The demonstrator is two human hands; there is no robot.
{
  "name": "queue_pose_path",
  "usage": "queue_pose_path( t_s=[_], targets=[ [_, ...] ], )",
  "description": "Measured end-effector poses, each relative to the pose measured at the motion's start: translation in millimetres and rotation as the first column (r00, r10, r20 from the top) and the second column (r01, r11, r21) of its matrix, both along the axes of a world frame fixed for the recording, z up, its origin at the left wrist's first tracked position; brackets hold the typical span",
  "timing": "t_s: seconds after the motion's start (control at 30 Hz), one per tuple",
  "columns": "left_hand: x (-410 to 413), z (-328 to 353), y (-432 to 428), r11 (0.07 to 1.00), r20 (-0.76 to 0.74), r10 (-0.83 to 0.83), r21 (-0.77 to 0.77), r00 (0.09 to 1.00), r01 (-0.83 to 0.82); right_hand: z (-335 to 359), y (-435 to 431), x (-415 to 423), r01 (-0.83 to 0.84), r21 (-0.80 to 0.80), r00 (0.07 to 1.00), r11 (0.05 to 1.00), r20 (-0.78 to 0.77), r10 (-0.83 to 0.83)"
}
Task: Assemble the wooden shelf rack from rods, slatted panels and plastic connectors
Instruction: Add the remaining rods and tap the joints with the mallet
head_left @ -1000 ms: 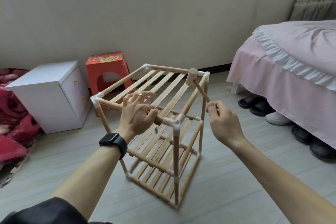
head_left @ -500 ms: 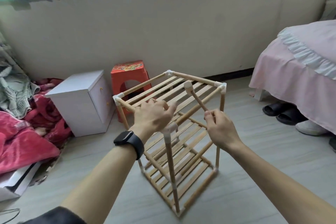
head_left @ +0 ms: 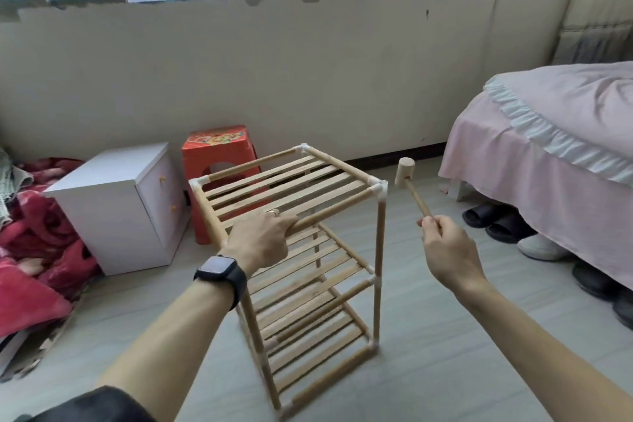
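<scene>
Rack (head_left: 301, 264) stands upright on the floor (head_left: 445, 370), three slatted shelves stacked inside four posts, with white connectors at the corners. The left hand (head_left: 260, 240) sits at its near top corner, fingers curled over the front top rail and gripping it; a dark watch (head_left: 221, 272) is on that wrist. The right hand (head_left: 445, 250) is off the rack's right side, clear of it, thumb and fingers closed around the lower end of a small wooden mallet (head_left: 412, 188). The mallet slants up and toward the rack, its head just beside the right top connector (head_left: 380, 188) but apart from it, a little higher than the top shelf. Left of the rack, a white cabinet (head_left: 113, 202) stands near, with an orange stool (head_left: 215, 147) behind the rack's left rear edge, close to it. Farther left lies a red blanket (head_left: 34, 240). Right of the rack, open floor runs to a pink bed (head_left: 548, 134), well apart, with shoes (head_left: 493, 221) tucked under its edge. In front of the rack the floor is bare. Behind it, a strip of floor separates the rear rail from the wall (head_left: 274, 72).
</scene>
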State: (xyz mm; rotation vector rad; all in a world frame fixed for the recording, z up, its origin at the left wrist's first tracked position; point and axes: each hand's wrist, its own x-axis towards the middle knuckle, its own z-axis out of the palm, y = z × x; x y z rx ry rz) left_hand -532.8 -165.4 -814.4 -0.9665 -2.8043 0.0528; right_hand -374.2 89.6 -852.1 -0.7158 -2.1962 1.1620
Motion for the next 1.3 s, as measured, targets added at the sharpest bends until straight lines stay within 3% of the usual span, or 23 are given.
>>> queue_pose_path(
  t_s=[0.17, 0.37, 0.47, 0.6, 0.7, 0.83, 0.93, 1.03, 1.13, 1.23, 1.3],
  targets=[
    [-14.3, -6.0, -14.3, 0.986, -0.062, 0.162, -0.035, 0.985, -0.164, -0.2, 6.1, 5.0, -0.009, 0.157, 0.998, 0.987, 0.070, -0.002],
    [-2.5, -21.8, 49.5, 0.983, -0.084, 0.117, 0.153, 0.990, -0.104, 9.6, -2.3, -5.4, -0.023, 0.270, 0.993, 0.963, -0.109, 0.054],
    [0.7, -36.7, 56.0, 0.973, -0.220, 0.149, 0.206, 0.964, -0.104, 14.5, -0.5, -13.5, -0.089, 0.350, 0.996, 0.932, 0.062, 0.072],
    [-9.9, -45.2, 52.8, 0.969, -0.299, 0.119, 0.241, 0.947, -0.045, 14.5, 0.2, -13.2, -0.018, 0.351, 0.992, 0.936, -0.108, 0.060],
    [-10.3, -46.1, 53.8, 0.967, -0.310, 0.120, 0.251, 0.943, -0.040, 13.2, 1.6, -14.8, -0.063, 0.360, 0.997, 0.931, 0.053, 0.047],
    [-9.6, -48.4, 55.0, 0.967, -0.304, 0.129, 0.250, 0.944, -0.052, 10.4, -1.5, -14.3, 0.009, 0.384, 0.999, 0.923, -0.049, 0.010],
    [-10.3, -47.9, 54.0, 0.967, -0.310, 0.130, 0.250, 0.942, -0.051, 7.9, -1.7, -16.0, -0.031, 0.411, 0.996, 0.911, 0.091, -0.007],
    [-9.9, -47.3, 54.7, 0.968, -0.316, 0.139, 0.242, 0.938, -0.062, 6.7, -2.9, -14.0, 0.028, 0.416, 0.999, 0.909, -0.043, -0.011],
    [-9.9, -46.9, 54.9, 0.970, -0.306, 0.143, 0.233, 0.941, -0.071, 8.5, -1.2, -15.5, -0.029, 0.415, 0.997, 0.910, 0.083, -0.006],
    [-8.9, -46.8, 54.6, 0.971, -0.305, 0.140, 0.231, 0.942, -0.069, 5.6, -0.7, -14.5, 0.016, 0.377, 1.000, 0.926, -0.021, -0.009],
    [-9.1, -46.7, 54.2, 0.972, -0.307, 0.137, 0.227, 0.942, -0.067, 5.0, 0.2, -14.4, -0.017, 0.399, 0.996, 0.917, 0.084, -0.018]
  ],
)
